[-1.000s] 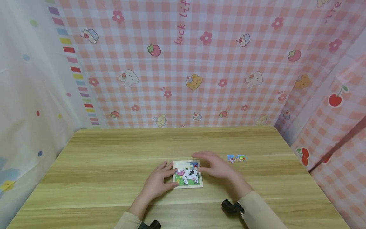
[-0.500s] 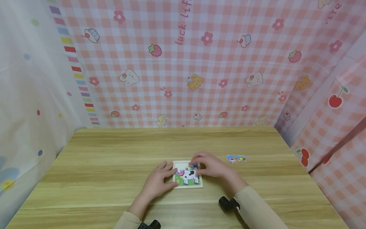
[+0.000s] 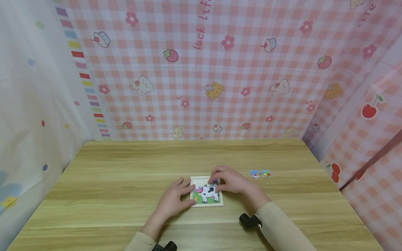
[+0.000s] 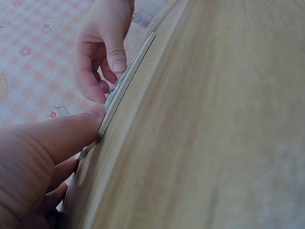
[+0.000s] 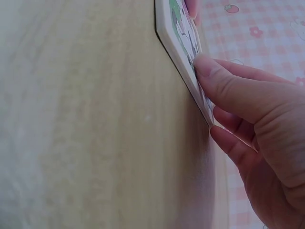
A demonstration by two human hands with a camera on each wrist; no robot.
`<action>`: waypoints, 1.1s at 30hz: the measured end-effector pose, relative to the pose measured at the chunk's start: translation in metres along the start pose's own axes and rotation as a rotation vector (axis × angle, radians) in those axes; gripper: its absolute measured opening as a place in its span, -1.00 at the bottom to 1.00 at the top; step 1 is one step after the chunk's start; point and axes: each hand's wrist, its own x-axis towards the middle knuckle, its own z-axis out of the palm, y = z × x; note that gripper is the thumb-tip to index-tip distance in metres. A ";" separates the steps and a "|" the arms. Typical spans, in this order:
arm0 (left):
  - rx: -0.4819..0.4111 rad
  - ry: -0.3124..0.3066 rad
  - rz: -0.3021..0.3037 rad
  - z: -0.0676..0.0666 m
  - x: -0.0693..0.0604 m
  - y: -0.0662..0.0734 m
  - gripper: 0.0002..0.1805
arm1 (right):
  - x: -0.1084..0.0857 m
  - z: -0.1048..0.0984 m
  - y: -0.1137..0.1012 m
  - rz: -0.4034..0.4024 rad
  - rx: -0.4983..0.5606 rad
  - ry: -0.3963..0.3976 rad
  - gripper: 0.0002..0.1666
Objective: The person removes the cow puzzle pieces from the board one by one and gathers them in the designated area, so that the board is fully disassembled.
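Both hands, left and right, touch the cow puzzle, right grip unclear.

Left fingers and right fingers on cow puzzle, loose pieces, wooden table

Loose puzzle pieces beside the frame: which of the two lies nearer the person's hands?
The left piece: it lies closer to the right hand. The right piece, showing yellow and green, lies farther off, toward the table's right edge.
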 end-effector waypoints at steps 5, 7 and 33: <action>-0.001 -0.007 -0.002 0.000 0.001 0.000 -0.43 | 0.001 -0.001 -0.001 0.029 0.005 -0.005 -0.75; 0.001 -0.008 -0.003 0.000 0.001 0.000 -0.43 | 0.002 -0.002 -0.002 0.035 0.006 -0.005 -0.78; 0.004 -0.008 -0.011 -0.002 0.000 0.003 -0.42 | 0.006 0.002 -0.002 0.074 0.024 -0.004 -0.77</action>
